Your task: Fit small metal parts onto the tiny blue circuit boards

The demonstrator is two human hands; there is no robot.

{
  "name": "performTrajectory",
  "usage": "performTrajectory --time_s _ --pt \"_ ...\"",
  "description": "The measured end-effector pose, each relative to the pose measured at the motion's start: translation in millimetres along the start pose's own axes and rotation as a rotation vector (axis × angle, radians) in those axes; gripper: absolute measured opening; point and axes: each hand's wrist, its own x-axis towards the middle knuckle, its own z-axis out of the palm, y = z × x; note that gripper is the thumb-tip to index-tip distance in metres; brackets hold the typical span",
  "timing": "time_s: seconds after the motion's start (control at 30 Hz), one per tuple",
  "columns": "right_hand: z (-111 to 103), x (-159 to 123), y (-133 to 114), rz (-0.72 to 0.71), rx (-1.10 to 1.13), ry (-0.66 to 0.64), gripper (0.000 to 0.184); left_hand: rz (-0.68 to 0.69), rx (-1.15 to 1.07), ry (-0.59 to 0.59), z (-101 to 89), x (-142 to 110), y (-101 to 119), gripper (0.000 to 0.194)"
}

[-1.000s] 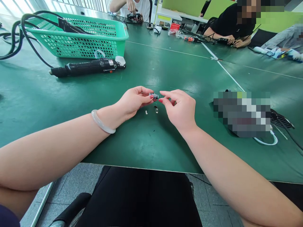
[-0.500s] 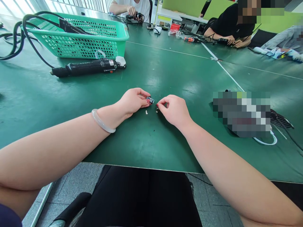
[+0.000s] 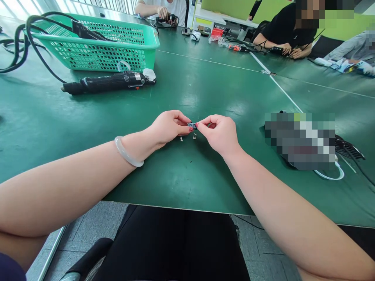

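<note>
1. Small circuit part (image 3: pixel 191 125) is sitting over the green table (image 3: pixel 164 181); the left hand (image 3: pixel 166 127) is pinching it.
2. The right hand (image 3: pixel 219 132) is pressing its fingertips together at the part's right end; whether they're gripping anything, I'm not seeing.
3. I'm favouring light edge grips, clear of the white bit (image 3: pixel 181 139) and rectangular frame (image 3: pixel 195 136) lying nearer the person.
</note>
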Motion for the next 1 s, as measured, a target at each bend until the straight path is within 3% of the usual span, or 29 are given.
performTrajectory --time_s 0.2,0.47,0.73,0.87,1.0 --pt "-2.5 -2.9 -5.9 -0.154 -0.137 0.019 0.013 0.023 -0.001 0.008 1.0 -2.0 0.7 0.022" --pt "-2.0 -1.8 -4.1 -0.012 -0.023 0.043 0.016 0.023 -0.026 0.011 2.5 -3.7 3.4 0.024" --pt "-3.0 -1.8 -2.0 0.024 0.029 0.043 0.019 0.007 -0.064 0.005 2.4 -2.6 2.6 0.023" --pt "-4.8 -3.2 -0.5 -0.064 -0.035 0.068 0.02 -0.003 -0.096 0.047 0.1 0.4 2.3 0.024" --pt "0.1 -9.8 -7.3 -0.24 -0.144 -0.125 0.011 -0.006 -0.108 0.127 -2.5 3.9 2.6 0.024"
